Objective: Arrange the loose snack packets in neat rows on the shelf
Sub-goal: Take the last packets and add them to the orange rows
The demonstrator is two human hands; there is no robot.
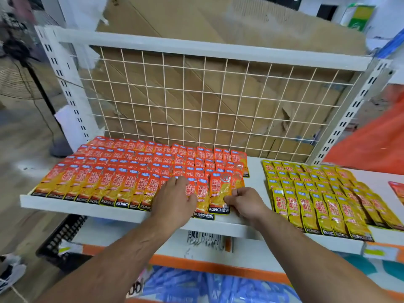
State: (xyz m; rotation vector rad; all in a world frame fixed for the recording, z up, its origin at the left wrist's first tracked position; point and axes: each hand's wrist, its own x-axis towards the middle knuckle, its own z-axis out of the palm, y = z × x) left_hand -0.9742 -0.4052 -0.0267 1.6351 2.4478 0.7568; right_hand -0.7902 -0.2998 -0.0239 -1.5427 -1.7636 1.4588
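Note:
Red snack packets (pixel 113 171) lie in overlapping rows across the left half of the white shelf (pixel 87 207). Yellow snack packets (pixel 317 193) lie in similar rows on the right half. My left hand (pixel 175 199) rests flat, fingers straight, on the front-row red packets near the middle. My right hand (pixel 244 203) pinches the lower right edge of the rightmost front red packet (pixel 219 191), which lies on the shelf at the end of its row. A bare strip of shelf separates the red and yellow groups.
A white wire grid (pixel 207 101) backs the shelf, with cardboard behind it. A lone red packet (pixel 397 189) lies at the far right edge. Below are a lower shelf with blue packets (pixel 196 285), a black crate (pixel 63 235) and a standing fan (pixel 21 68) at left.

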